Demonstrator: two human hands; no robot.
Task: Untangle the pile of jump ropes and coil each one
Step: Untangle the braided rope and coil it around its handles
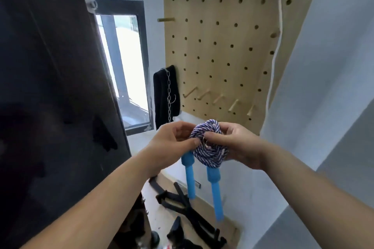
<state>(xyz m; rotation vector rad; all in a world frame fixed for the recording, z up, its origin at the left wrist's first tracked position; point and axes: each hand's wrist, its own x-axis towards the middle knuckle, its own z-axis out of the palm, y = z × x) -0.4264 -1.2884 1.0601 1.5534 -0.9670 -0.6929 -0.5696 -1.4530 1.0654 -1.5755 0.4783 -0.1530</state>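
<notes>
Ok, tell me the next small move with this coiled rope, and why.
Probably lift the coiled rope onto a free wooden peg on the pegboard behind: it looks fully wound, the left hand and right hand both grip it, and its blue handles hang below.

Bare forearms reaching forward, left hand [172, 142] and right hand [240, 145] close together, fingers [217, 138] curled, pinching the coiled rope [209, 156] from both sides.
</notes>
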